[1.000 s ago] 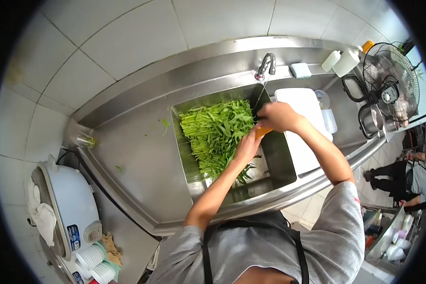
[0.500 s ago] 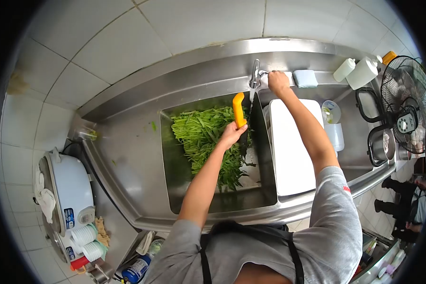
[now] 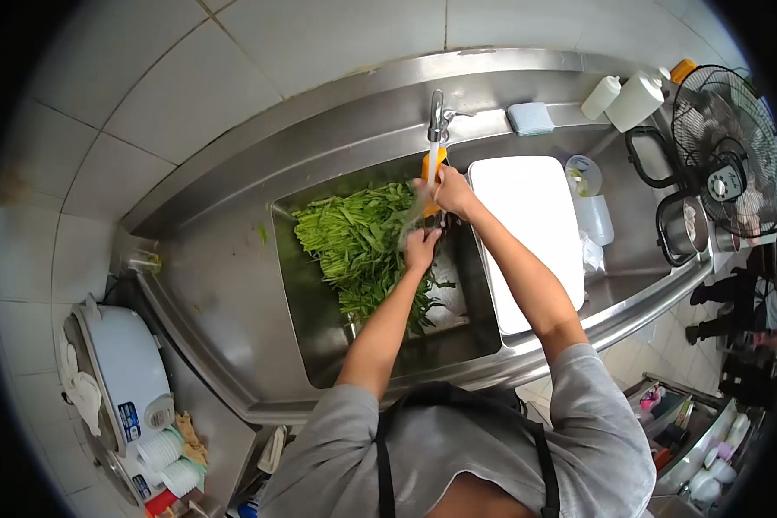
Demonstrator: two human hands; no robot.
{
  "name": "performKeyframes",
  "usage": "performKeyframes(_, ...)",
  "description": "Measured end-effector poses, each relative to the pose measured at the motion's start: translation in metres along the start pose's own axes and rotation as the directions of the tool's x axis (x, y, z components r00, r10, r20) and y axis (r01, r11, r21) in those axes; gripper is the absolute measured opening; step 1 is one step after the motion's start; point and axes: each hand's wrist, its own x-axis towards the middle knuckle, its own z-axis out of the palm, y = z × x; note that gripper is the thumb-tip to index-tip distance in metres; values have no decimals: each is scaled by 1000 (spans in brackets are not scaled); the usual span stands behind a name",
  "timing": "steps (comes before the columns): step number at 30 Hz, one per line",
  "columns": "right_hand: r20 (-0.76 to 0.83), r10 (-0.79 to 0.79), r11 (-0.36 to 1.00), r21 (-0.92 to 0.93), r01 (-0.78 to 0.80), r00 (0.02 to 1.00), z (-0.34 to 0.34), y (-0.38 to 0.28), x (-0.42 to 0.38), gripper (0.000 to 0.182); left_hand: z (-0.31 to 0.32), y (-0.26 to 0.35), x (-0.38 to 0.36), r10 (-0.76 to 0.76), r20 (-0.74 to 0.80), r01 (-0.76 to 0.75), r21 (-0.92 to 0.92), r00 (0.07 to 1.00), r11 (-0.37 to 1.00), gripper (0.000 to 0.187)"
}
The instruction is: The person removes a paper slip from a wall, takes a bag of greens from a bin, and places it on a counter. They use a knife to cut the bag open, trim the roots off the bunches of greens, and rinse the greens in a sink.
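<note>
Under the running faucet, my right hand is closed on the yellow handle of a tool. Just below it, my left hand is at the tool's dark lower part, with its fingers partly hidden by water and blur; whether they grip it I cannot tell. A large heap of leafy greens lies in the sink basin, to the left of both hands. Water falls over the handle and my right fingers.
A white board covers part of the right basin. Beyond it are plastic containers. A blue-white sponge, bottles and a black fan stand along the back right. A rice cooker is at left.
My right hand has left the faucet lever and come down onto the yellow handle. My left hand has moved off the handle to the tool's lower part. The water stream looks stronger.
</note>
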Motion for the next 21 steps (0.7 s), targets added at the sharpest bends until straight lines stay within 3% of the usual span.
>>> performKeyframes(1, -12, -15, 999, -42, 14, 1000, -4, -5, -1, 46, 1, 2, -10, 8, -77, -4, 53, 997, 999, 24)
performKeyframes(3, 41, 37, 999, 34, -39, 998, -5, -8, 2, 50, -7, 6, -26, -26, 5, 25, 198, 1000, 980, 24)
performKeyframes(5, 85, 75, 992, 93, -83, 994, 0, 0, 10, 51, -6, -40, -37, -132, 175, 63, 352, 976, 934, 25)
performKeyframes(6, 49, 92, 996, 3, -92, 995, -4, -10, 6, 52, -5, -60, -39, -187, 247, 67, 428, 951, 901, 25)
performKeyframes(7, 65, 75, 997, -14, -74, 995, -3, -7, 8, 53, -9, -61, -41, -480, 258, 241, 615, 838, 751, 26)
performKeyframes(9, 101, 48, 998, -39, -44, 994, 0, 1, 10, 54, -29, -59, -44, -619, 376, 167, 749, 690, 641, 43)
performKeyframes(11, 157, 143, 986, -112, -126, 977, -5, -6, 5, 54, -40, -50, -32, -548, 426, 250, 577, 720, 778, 53)
performKeyframes(13, 146, 179, 974, -165, -154, 973, -3, -9, 2, 51, -55, -3, -18, -395, 410, 212, 424, 822, 881, 63)
performKeyframes(14, 109, 168, 972, -181, -147, 980, 3, -5, 2, 47, -56, -2, -5, -250, 429, 143, 267, 868, 953, 65)
performKeyframes(15, 70, 156, 970, -200, -139, 985, 7, -1, 3, 43, -53, 0, 9, -208, 442, 245, -26, 873, 969, 66)
performKeyframes(16, 77, 157, 974, -177, -141, 985, 8, -3, 2, 33, -57, 23, 17, -173, 451, 260, -138, 876, 956, 68)
performKeyframes(17, 116, 120, 991, -69, -112, 986, 10, -3, 0, 28, -55, 29, 27, -10, 455, 168, -309, 891, 936, 56)
performKeyframes(19, 176, 33, 987, 147, -59, 984, 12, -5, -3, 19, -55, 51, 37, -28, 411, 176, -326, 911, 929, 39)
performKeyframes(20, 245, 155, 966, 167, -199, 957, 21, 9, 12, 18, -53, 58, 37, -28, 354, 148, -317, 935, 937, 36)
performKeyframes(21, 156, 188, 927, 298, -227, 970, 21, 5, 10, 21, -48, 60, 38, -25, 295, 119, -307, 955, 944, 34)
